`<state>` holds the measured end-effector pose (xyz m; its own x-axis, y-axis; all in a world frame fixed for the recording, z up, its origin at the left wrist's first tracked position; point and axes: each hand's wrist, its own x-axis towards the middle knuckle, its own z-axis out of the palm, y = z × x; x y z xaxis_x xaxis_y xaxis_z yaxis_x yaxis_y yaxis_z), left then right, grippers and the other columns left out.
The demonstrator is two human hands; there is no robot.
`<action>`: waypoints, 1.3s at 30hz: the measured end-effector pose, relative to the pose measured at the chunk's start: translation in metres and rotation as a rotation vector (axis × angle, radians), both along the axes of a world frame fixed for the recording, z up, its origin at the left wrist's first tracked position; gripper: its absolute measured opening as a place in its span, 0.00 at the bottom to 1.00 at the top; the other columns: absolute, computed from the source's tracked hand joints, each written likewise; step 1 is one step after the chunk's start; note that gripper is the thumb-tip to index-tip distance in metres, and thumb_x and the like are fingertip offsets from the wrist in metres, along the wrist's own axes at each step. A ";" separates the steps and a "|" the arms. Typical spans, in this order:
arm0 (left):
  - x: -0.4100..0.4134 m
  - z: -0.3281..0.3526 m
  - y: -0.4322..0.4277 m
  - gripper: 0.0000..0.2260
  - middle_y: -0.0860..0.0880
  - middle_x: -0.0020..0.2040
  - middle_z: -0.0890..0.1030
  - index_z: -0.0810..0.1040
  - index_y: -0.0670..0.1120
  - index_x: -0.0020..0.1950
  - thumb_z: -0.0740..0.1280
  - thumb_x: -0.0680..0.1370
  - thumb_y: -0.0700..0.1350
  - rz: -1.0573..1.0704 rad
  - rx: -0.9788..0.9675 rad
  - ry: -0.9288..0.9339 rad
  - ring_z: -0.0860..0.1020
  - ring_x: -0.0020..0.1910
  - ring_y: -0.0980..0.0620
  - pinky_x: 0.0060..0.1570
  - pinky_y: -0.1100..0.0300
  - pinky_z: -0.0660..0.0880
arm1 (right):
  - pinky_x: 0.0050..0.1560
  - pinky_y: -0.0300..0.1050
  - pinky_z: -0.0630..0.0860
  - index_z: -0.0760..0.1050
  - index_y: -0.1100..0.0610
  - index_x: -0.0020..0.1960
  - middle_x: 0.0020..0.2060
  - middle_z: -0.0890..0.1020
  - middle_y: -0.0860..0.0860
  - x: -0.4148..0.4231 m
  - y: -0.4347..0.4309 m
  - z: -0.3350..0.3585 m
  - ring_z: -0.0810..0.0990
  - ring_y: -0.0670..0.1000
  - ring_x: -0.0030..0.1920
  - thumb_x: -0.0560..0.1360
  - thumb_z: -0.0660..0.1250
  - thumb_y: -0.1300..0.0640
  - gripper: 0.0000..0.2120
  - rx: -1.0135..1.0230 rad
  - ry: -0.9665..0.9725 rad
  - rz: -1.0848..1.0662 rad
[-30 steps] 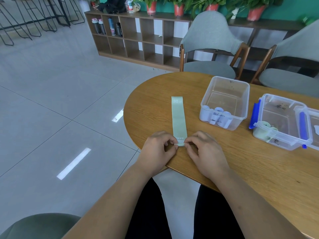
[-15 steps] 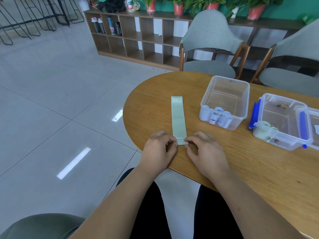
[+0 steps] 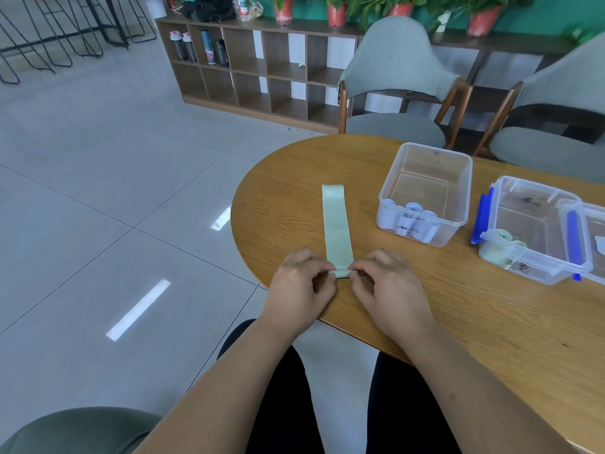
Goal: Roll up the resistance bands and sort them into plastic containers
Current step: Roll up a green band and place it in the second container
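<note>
1. The pale green resistance band [image 3: 337, 224] lies flat on the wooden worktop [image 3: 458, 316]. It runs lengthwise away from the person, and its far end is printed "30 LB".
2. Its near end is curled into a small, tight roll close to the worktop's near edge. The rest of the strip is unrolled.
3. The left hand [image 3: 299, 290] sits at the roll's left side, its curled fingers [image 3: 327, 268] pinching that end of the roll.
4. The right hand [image 3: 389, 290] mirrors it on the right side, fingers [image 3: 355, 267] bent and pinching the other end.
5. The roll lies between the two sets of fingertips, which almost meet over it.
6. To the right, well apart from the hands, stands an open clear container [image 3: 435, 148] holding white rolled bands [image 3: 414, 217].
7. Beside it, a blue-clipped container [image 3: 537, 253] holds pale green rolls [image 3: 505, 237].
</note>
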<state>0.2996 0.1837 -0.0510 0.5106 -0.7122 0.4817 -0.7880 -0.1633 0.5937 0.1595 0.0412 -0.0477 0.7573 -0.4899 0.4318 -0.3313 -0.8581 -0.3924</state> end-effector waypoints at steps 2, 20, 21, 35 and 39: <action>0.001 0.000 0.000 0.07 0.55 0.47 0.80 0.88 0.47 0.55 0.74 0.78 0.44 0.003 -0.001 0.022 0.78 0.47 0.55 0.46 0.57 0.78 | 0.49 0.48 0.78 0.86 0.50 0.54 0.45 0.78 0.44 0.000 0.000 -0.001 0.77 0.48 0.49 0.79 0.71 0.51 0.08 0.002 -0.003 0.003; -0.001 0.006 0.002 0.06 0.58 0.45 0.80 0.85 0.50 0.50 0.77 0.75 0.43 0.000 0.019 0.074 0.77 0.46 0.57 0.48 0.64 0.75 | 0.46 0.45 0.76 0.81 0.49 0.50 0.42 0.78 0.42 -0.001 0.001 0.002 0.75 0.45 0.44 0.79 0.70 0.53 0.02 0.054 -0.030 0.038; -0.001 0.006 0.002 0.05 0.58 0.45 0.80 0.85 0.50 0.50 0.76 0.75 0.43 -0.001 0.018 0.073 0.77 0.46 0.57 0.47 0.63 0.75 | 0.46 0.45 0.76 0.81 0.49 0.50 0.42 0.78 0.42 -0.001 0.001 0.003 0.75 0.45 0.45 0.79 0.70 0.53 0.02 0.056 -0.030 0.036; 0.001 0.005 0.002 0.06 0.58 0.45 0.80 0.86 0.50 0.52 0.77 0.75 0.43 -0.008 0.010 0.086 0.78 0.46 0.56 0.47 0.65 0.75 | 0.46 0.44 0.76 0.83 0.49 0.53 0.42 0.77 0.41 -0.001 -0.001 0.001 0.73 0.43 0.44 0.76 0.72 0.53 0.06 0.079 -0.008 0.024; 0.001 0.004 0.001 0.06 0.58 0.45 0.81 0.87 0.50 0.52 0.77 0.76 0.42 0.008 0.004 0.098 0.78 0.45 0.57 0.47 0.65 0.75 | 0.47 0.46 0.78 0.84 0.49 0.55 0.44 0.78 0.43 0.000 -0.002 0.000 0.76 0.45 0.46 0.78 0.70 0.52 0.07 0.074 -0.009 0.024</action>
<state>0.3010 0.1848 -0.0471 0.5609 -0.7095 0.4265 -0.7248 -0.1721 0.6671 0.1594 0.0393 -0.0480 0.7655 -0.5024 0.4019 -0.3074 -0.8344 -0.4575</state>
